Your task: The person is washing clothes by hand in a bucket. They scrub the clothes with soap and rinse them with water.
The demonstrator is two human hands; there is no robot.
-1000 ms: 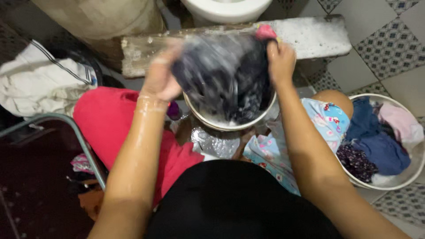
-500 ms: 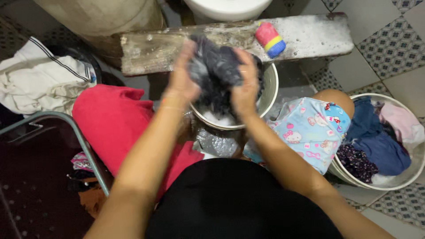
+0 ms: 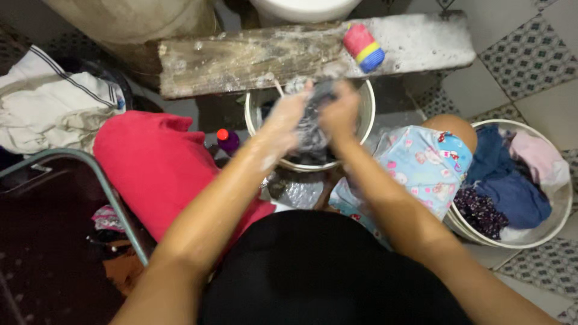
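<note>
- Your left hand (image 3: 288, 117) & right hand (image 3: 338, 114): fingers clamped on dark cloth (image 3: 312, 135) over bucket (image 3: 365, 114).
- Soapy plank (image 3: 241, 57) w/ brush (image 3: 363, 47) just behind; laundry tub (image 3: 545, 232) at right.

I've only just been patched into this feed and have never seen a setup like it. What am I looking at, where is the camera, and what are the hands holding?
There is no machine here: a person works with two bare hands, and the one camera sits on their head, looking down past a black top. The left hand and right hand are pressed together on a dark wet garment over a round basin. Both hands are blurred. Beyond the basin lies a soapy plank with a pink, yellow and blue brush on it. To the right, a white tub of clothes stands on the tiled floor. To the left are a red cloth, a small red-capped bottle and a pile of white laundry.
</note>
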